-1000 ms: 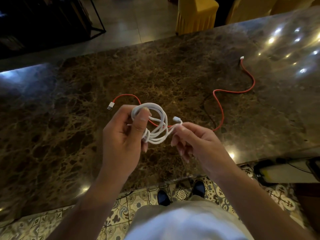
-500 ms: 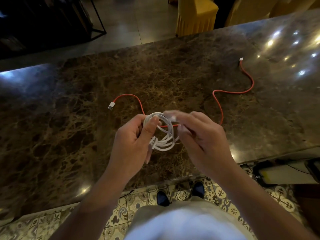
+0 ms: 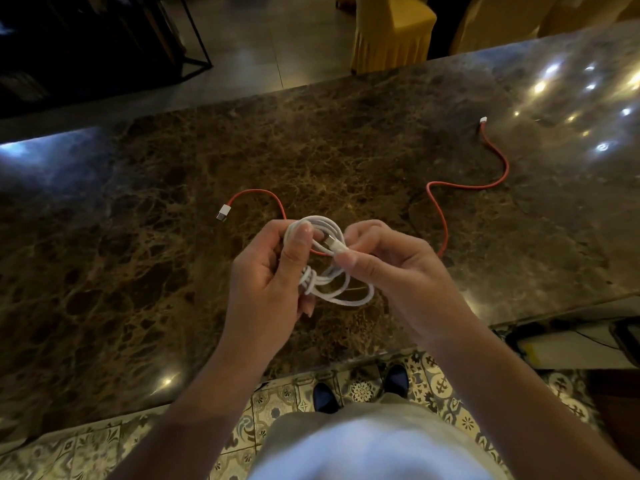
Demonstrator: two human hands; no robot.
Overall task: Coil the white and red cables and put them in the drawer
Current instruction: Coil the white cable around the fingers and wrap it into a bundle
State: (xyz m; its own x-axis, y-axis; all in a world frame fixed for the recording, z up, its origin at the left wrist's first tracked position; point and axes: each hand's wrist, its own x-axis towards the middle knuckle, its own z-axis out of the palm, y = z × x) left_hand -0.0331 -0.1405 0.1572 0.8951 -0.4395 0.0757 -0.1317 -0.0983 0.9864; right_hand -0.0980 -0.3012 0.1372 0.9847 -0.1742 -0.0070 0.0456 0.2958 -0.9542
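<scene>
We have the white cable [image 3: 325,271] gathered in loose loops at the middle of the frame, held above the counter [image 3: 138,271]. Our left hand [image 3: 266,282] grips one side of the bundle, thumb pressed over the top loop and fingers curled behind. Our right hand [image 3: 391,268] pinches the cable's plug end [image 3: 334,244] between thumb and forefinger, aimed into the coil.

The loops are uneven and the lowest one sags free, so we judge the coil could spring apart if the left thumb eases while the plug is being tucked. The plug could also slip out of so light a pinch.

The red cable [image 3: 443,209] lies uncoiled on the counter, from a plug at centre left, behind our hands, to an end at upper right. It passes right behind the white coil, so a low swing might snag it.

The counter's near edge runs along the lower frame, close under our wrists; bare counter lies to the left. We see no drawer.
</scene>
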